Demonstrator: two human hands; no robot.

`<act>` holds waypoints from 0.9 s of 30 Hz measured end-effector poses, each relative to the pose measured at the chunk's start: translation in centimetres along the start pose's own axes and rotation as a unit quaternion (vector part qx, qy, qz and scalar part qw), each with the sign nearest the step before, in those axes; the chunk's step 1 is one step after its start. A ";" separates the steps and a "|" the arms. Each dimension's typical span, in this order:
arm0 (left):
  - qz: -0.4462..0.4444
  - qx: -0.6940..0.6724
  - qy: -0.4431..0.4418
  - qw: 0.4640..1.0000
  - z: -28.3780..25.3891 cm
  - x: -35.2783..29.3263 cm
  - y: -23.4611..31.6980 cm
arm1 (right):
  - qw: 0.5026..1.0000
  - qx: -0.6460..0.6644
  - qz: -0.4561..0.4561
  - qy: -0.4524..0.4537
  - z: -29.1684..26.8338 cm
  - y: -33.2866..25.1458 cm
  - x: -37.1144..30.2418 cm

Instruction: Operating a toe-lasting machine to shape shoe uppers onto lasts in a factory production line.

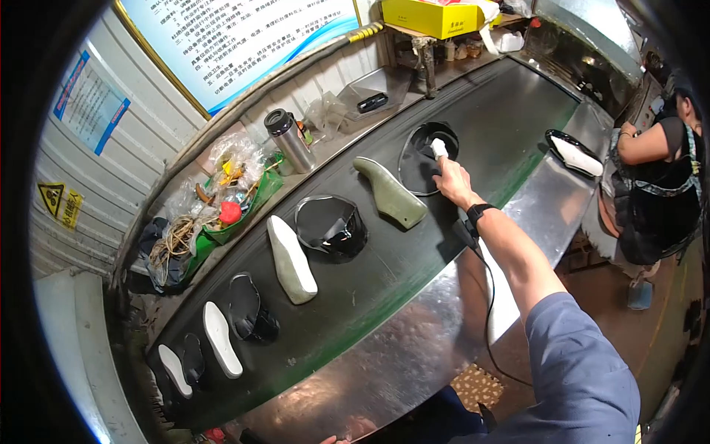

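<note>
My right hand reaches over the dark conveyor belt, closed on the near right edge of a black shoe upper. A white covering, perhaps a finger cot, shows at one fingertip over the upper's opening. Only a sliver of my left hand appears at the bottom edge; its fingers are mostly hidden. Left of the held upper lies a green shoe last. Farther left are another black upper, a last with a white sole, and more uppers and white-soled pieces.
A metal ledge borders the belt's near side. Beyond the belt stand a steel thermos and a green bag of scraps. A yellow box sits at the back. At right, a co-worker is near a black-and-white shoe piece.
</note>
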State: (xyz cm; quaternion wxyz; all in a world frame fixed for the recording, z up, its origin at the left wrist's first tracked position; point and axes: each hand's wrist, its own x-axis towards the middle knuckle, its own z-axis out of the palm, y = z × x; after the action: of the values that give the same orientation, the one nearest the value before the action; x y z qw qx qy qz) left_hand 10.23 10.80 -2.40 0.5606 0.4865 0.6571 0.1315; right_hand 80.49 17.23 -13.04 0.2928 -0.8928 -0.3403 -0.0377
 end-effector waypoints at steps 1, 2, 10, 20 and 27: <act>-0.002 0.025 -0.010 1.000 0.1 0.4 0.4 | 0.997 -0.043 0.046 -0.054 0.2 0.4 0.4; -0.001 0.028 -0.012 1.000 0.4 1.0 0.7 | 0.995 -0.063 0.034 -0.066 0.0 1.0 0.6; 0.076 0.097 -0.153 0.981 6.5 7.0 7.8 | 0.949 0.299 0.059 -0.081 -8.9 -1.5 -9.6; 0.248 0.108 -0.308 0.912 26.4 13.5 20.3 | 0.980 0.160 0.120 -0.009 -10.7 4.7 -5.3; 0.247 0.172 -0.348 0.888 31.6 13.9 18.4 | 0.885 0.203 0.414 0.066 -5.6 11.0 3.8</act>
State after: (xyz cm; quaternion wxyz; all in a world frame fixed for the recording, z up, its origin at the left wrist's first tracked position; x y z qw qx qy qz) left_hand 48.04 18.98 -8.27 0.6099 0.7367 0.2907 -0.0273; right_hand 91.11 9.84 -12.89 0.4785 -0.8689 0.0799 0.0983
